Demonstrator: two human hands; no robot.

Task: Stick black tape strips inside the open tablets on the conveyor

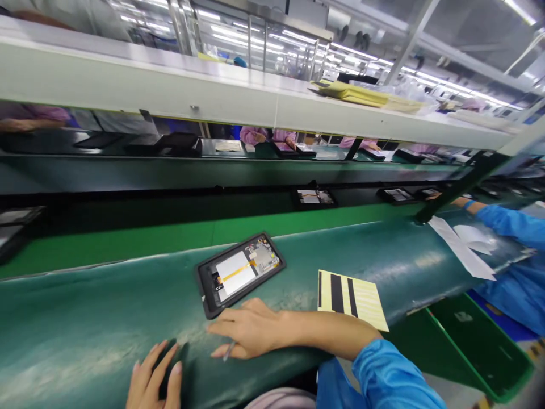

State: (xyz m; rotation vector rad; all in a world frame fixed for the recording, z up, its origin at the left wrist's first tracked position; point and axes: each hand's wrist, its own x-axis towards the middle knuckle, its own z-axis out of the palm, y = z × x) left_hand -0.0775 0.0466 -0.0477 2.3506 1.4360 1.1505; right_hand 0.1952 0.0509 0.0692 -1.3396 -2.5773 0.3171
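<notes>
A tablet with its back off [247,270] lies at a slant in a black frame on the green mat. A white battery, an orange ribbon cable and a circuit board show inside it. My right hand [253,329] is just below the tablet's near edge, fingers bent, with a thin grey stick-like tool [229,350] poking out between thumb and fingers; its exact kind is unclear. Whether the fingertips touch the frame, I cannot tell. My left hand [153,378] is lower left, open, its fingers apart over the mat and holding nothing.
A yellow sheet with black strips [351,298] lies beside my right forearm. Behind the mat, a green conveyor [170,238] carries several framed devices. A white shelf [255,96] crosses above. At right are a co-worker's blue sleeve [511,221], a dark post [460,184] and a green bin [481,346].
</notes>
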